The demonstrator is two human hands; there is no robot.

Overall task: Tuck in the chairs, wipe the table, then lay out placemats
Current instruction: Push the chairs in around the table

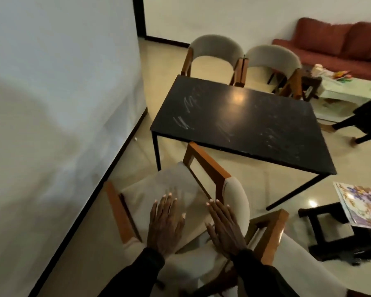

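Near chair: stood pulled out from the table, off its near left corner, turned at an angle; beige seat, padded curved back, orange-brown wooden arms.
Left hand: reached over the rear of that seat, palm down, fingers straight and slightly spread, gripping nothing; contact with the cushion could not be told.
Right hand: lay just beside the left, palm down, fingers straight and close together, holding nothing, tips near the padded end of the chair's back.
Sleeves: dark, covered both forearms to the wrists.
Second near chair: stood just right of the first, also out from the table, only a wooden arm and pale padding in view.
Dining table: black rectangular top on thin black legs, marked with pale smears and streaks, with a lamp's glare near the far edge.
Far chairs: two, side by side and touching, drawn up to the table's far side.
Floral placemat: lay flat on a black stool right of the table, well apart from both hands.
Sofa: red, stood against the far wall.
Coffee table: pale, cluttered with small items too blurred to name.
Another person's legs: dark-clad, at the right edge.
Wall: white, with black skirting, ran along the left.
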